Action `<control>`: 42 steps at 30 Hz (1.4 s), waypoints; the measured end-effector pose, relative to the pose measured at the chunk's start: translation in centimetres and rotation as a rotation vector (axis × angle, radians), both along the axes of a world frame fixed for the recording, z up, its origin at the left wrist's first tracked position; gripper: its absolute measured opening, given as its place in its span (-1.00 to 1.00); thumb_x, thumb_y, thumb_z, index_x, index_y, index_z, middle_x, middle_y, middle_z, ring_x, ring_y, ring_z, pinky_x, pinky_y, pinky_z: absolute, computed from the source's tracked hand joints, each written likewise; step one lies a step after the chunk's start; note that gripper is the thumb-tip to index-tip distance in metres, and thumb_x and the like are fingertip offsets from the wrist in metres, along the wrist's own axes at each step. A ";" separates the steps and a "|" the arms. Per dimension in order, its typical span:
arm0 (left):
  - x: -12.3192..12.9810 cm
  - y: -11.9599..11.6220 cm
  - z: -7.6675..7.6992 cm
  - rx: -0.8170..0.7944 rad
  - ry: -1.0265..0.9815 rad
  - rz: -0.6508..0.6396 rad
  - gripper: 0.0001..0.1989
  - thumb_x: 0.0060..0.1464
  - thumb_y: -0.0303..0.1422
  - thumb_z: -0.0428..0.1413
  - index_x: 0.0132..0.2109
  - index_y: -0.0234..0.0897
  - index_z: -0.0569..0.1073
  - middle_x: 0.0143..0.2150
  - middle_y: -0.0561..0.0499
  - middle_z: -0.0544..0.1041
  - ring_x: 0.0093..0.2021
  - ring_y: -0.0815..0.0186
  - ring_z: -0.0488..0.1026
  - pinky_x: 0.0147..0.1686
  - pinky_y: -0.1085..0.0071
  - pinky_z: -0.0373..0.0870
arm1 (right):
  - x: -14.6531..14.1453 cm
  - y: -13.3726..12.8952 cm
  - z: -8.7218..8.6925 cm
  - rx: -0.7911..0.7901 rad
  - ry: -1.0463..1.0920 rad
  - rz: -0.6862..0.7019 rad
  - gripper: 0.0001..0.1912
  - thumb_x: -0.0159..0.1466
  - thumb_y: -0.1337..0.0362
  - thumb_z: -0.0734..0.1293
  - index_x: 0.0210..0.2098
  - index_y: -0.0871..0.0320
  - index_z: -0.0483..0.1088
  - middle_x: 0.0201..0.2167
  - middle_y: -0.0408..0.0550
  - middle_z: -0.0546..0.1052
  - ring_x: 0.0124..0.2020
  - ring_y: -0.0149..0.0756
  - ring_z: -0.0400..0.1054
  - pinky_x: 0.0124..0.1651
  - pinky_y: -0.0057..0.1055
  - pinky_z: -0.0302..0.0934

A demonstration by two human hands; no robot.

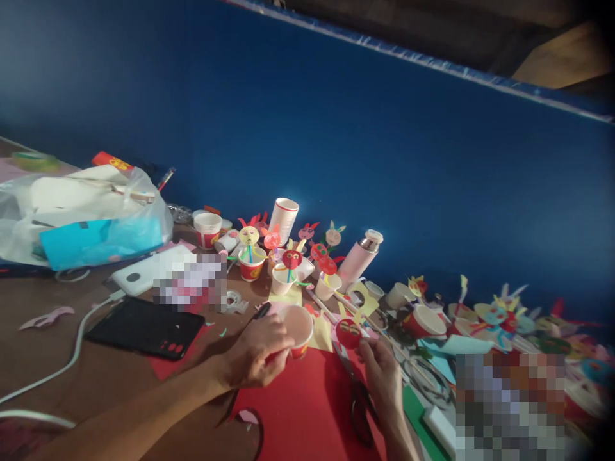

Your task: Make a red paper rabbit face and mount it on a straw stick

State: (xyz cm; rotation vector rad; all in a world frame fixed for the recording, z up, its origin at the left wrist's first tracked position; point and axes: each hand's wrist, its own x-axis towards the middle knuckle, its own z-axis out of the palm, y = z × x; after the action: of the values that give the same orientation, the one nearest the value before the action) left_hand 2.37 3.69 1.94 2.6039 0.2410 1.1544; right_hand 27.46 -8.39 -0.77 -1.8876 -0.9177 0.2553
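Note:
My left hand point(259, 351) is closed at the near left side of a paper cup point(298, 330), its fingers on the cup wall. The cup stands upright with its mouth toward me. A dark pen or marker point(262, 311) shows just beyond that hand. My right hand point(383, 366) pinches the edge of a round red paper face point(348, 333) with yellow ears. Black-handled scissors point(359, 410) lie beside the right hand on a large red paper sheet point(298, 413).
Behind stand several cups with paper figures point(252, 264), a pink thermos point(358, 259) and a tall cup stack point(283, 218). A black phone point(147, 326), a white power bank point(154, 267) with cable and a filled plastic bag point(166, 224) are left. More crafted cups point(425, 321) crowd the right.

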 end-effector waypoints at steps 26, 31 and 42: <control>0.0 0.1 -1.2 -0.108 -0.056 -0.071 -0.63 -0.09 -0.42 0.08 -0.05 -0.25 0.33 -0.09 -0.13 0.37 -0.03 0.16 0.28 0.00 0.15 0.23 | -0.2 1.1 -1.1 -0.022 -0.011 0.026 -0.68 0.11 0.05 0.23 -0.52 0.17 0.39 -0.65 -0.17 0.41 -0.56 -0.33 0.27 -0.48 -0.49 0.10; 0.2 0.7 -2.3 -0.273 -0.002 0.043 -0.20 -0.11 -0.23 0.16 0.22 -0.27 -0.03 0.18 -0.24 0.14 0.17 -0.01 0.07 0.12 0.02 0.04 | -1.1 1.4 -1.3 -0.037 -0.106 0.056 -0.70 0.15 0.10 0.20 -0.49 0.18 0.40 -0.61 -0.17 0.42 -0.53 -0.35 0.24 -0.46 -0.50 0.09; 1.0 0.1 -2.5 -0.563 0.118 0.043 -0.12 -0.12 -0.25 0.18 0.26 -0.18 -0.13 0.21 -0.17 0.14 0.18 0.03 0.10 0.13 0.09 0.05 | -1.8 1.3 -0.3 -0.063 -0.030 0.075 -0.71 0.16 0.13 0.18 -0.54 0.19 0.36 -0.62 -0.18 0.34 -0.55 -0.38 0.16 -0.49 -0.53 0.04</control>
State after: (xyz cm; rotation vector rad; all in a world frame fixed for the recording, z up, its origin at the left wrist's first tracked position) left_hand 3.39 3.77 -0.54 2.1703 0.5595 0.7966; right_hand 25.61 -7.08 -1.12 -1.9215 -1.0128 0.3047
